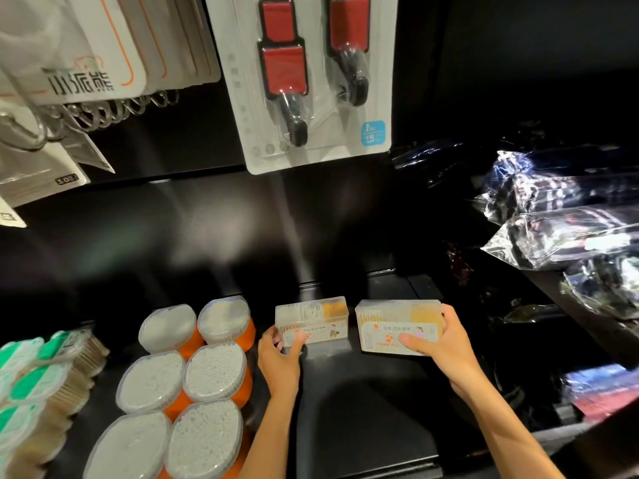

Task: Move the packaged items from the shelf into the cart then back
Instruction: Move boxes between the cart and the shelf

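Left hand fingers curl around a clear rectangular plastic box on the black shelf; right hand fingers clasp a matching clear box, right of the first.

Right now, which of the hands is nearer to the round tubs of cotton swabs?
Left. The left hand grips a clear box just beside the round tubs; the right hand holds another box farther right.

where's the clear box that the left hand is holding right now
In the head view it sits just left of centre on the black shelf: the left hand grips the clear rectangular box, between the round cotton-swab tubs and the right hand's box.
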